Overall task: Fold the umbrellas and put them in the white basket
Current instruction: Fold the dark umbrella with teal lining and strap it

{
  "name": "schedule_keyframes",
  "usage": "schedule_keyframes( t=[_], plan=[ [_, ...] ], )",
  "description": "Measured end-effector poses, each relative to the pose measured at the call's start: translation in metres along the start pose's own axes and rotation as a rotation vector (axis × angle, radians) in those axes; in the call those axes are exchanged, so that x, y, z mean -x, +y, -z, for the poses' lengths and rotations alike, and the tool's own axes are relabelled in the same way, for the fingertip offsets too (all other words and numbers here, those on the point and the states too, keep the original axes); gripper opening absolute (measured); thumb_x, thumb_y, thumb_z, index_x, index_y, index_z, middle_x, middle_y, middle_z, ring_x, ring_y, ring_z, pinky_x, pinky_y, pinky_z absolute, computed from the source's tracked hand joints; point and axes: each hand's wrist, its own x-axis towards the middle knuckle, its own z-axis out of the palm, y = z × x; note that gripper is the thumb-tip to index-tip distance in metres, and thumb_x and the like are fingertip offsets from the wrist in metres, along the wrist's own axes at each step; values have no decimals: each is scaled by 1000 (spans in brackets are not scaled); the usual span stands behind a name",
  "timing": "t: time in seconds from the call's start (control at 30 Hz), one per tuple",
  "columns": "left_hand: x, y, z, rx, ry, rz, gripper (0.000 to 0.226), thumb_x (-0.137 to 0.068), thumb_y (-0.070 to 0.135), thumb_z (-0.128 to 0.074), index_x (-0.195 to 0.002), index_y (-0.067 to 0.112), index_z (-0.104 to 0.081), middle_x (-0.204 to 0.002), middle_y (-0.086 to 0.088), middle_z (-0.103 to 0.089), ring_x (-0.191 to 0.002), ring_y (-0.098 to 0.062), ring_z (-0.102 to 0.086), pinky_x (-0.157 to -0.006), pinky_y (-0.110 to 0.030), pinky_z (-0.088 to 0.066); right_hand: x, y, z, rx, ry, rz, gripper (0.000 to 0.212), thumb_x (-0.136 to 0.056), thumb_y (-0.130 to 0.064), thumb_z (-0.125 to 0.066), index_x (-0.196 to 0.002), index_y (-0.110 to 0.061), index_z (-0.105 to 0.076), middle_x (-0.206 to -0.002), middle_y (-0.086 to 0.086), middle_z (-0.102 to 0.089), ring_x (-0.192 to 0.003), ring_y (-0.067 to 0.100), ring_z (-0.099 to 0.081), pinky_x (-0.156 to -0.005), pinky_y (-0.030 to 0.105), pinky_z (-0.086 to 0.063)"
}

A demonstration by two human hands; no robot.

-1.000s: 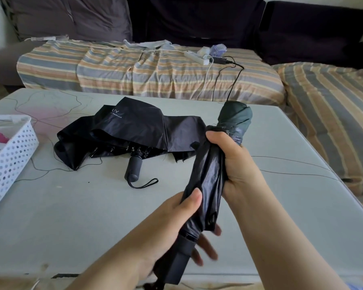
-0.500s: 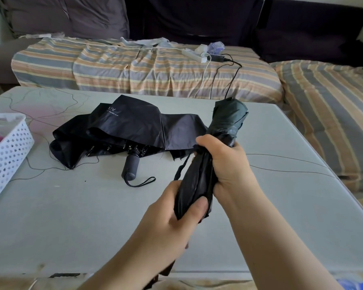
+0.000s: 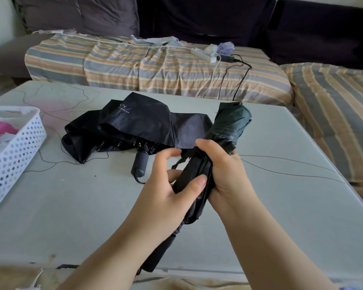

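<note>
both hands worked a rolled dark green umbrella [image 3: 228,130] above the worktop [image 3: 281,206].
the right hand [image 3: 224,172] gripped its middle, fingers curled round the cloth; the left hand [image 3: 172,191] pressed a thumb on the folds, its fingers loosely curled near the strap. a black umbrella [image 3: 138,126] lay unfolded beyond them, and the white basket [image 3: 15,158] sat at the left edge.
</note>
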Motion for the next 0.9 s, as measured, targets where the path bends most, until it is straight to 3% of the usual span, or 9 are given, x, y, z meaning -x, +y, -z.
schedule_keyframes(
  t=[0.13, 0.2, 0.3, 0.37, 0.47, 0.53, 0.6, 0.73, 0.9],
  plan=[
    [3, 2, 2, -65, -92, -41, 66, -76, 26, -73, -114, 60, -31, -86, 17, -68, -65, -5, -67, -56, -13, -48, -1, 2, -1, 17, 27, 1, 13, -84, -8, -64, -86, -8, -51, -64, 6, -50, -58, 22, -54, -55, 31, -50],
    [3, 1, 2, -99, -116, -48, 65, -78, 22, -73, -119, 58, -37, -90, 26, -65, -71, -1, -67, -58, -11, -47, -1, 5, -1, 17, 47, -6, 14, -83, -8, -65, -88, -8, -52, -66, 7, -51, -61, 23, -55, -56, 31, -51],
    [0, -1, 4, -123, -136, -61, 65, -82, 16, -69, -129, 51, -40, -100, 25, -66, -89, 5, -65, -70, -10, -49, 1, 3, -2, -6, 31, 4, 11, -84, -5, -64, -90, -7, -55, -67, 6, -51, -59, 18, -56, -53, 28, -51],
    [-4, -3, 7, -107, -173, -61, 64, -84, 16, -68, -130, 51, -41, -112, 24, -64, -102, 6, -61, -83, -13, -50, 2, 2, -1, -34, 12, 1, 5, -86, -5, -63, -90, -4, -61, -69, 4, -59, -58, 15, -60, -53, 27, -52],
    [-7, -3, 12, -69, -284, 27, 50, -81, 26, -69, -122, 47, -51, -112, 18, -67, -102, 1, -63, -91, -27, -51, 2, 3, 1, 31, -25, 12, 15, -85, -6, -63, -99, -3, -68, -84, 1, -71, -70, 16, -64, -61, 31, -56],
    [-8, -2, 15, -32, -341, 85, 40, -75, 26, -68, -111, 40, -60, -102, 6, -71, -94, -10, -68, -87, -35, -53, 3, 4, 1, 128, -52, 55, 32, -80, -10, -67, -108, 4, -64, -92, 6, -73, -75, 16, -65, -62, 29, -55],
    [-9, -2, 19, 14, -360, 93, 33, -73, 22, -68, -104, 34, -64, -94, 2, -72, -87, -14, -70, -78, -31, -54, 4, 5, 2, 195, -54, 99, 46, -71, -19, -68, -108, 7, -61, -87, 11, -72, -74, 15, -68, -61, 26, -54],
    [-9, 0, 24, 95, -389, 122, 45, -72, 18, -67, -116, 29, -61, -101, 6, -72, -96, -10, -68, -77, -22, -52, 0, 3, 7, 367, -33, 154, 58, -61, -39, -71, -104, -2, -59, -91, 14, -71, -81, 23, -71, -72, 36, -58],
    [-7, 1, 30, 77, -351, 103, 39, -72, 19, -67, -109, 33, -65, -99, 7, -72, -93, -10, -68, -77, -23, -50, 0, -3, 15, 594, -215, 140, 40, -75, -50, -59, -103, -21, -61, -93, -9, -73, -90, 3, -68, -77, 21, -53]
  ],
)
